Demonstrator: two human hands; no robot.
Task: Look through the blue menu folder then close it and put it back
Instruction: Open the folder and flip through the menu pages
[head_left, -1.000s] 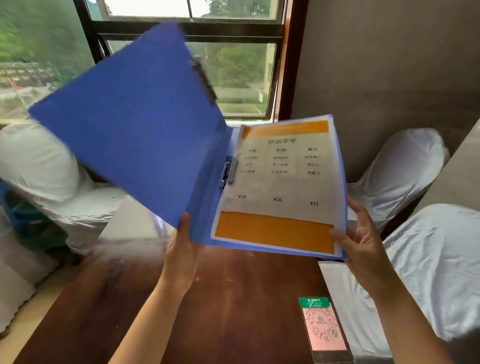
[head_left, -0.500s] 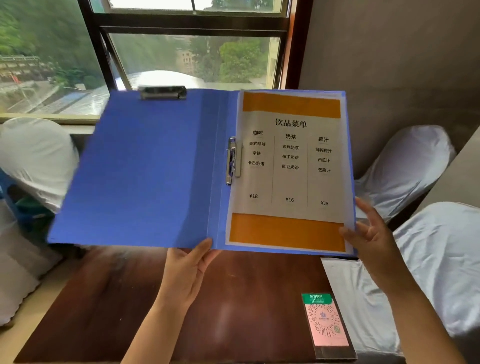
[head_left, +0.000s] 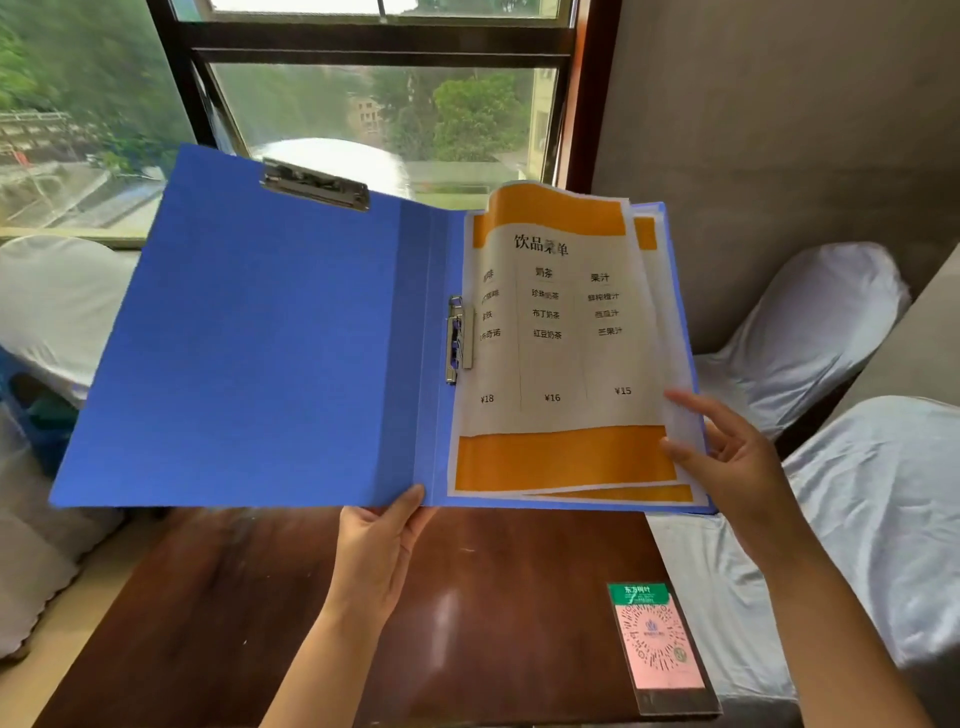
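So the blue menu folder (head_left: 270, 332) is hanging open above the table (head_left: 467, 613), spine running away from the person. Left hand (head_left: 379, 545) is pinching its bottom edge at the spine; right hand (head_left: 727, 457), nearer the pages, is gripping the top menu sheet (head_left: 550, 322) w/ fingers at its right edge, lifting leftward.

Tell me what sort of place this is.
Probably a café or small restaurant. The blue folder holds a drinks menu page with prices, a QR code stand sits on the wooden table, and chairs in white covers surround it.
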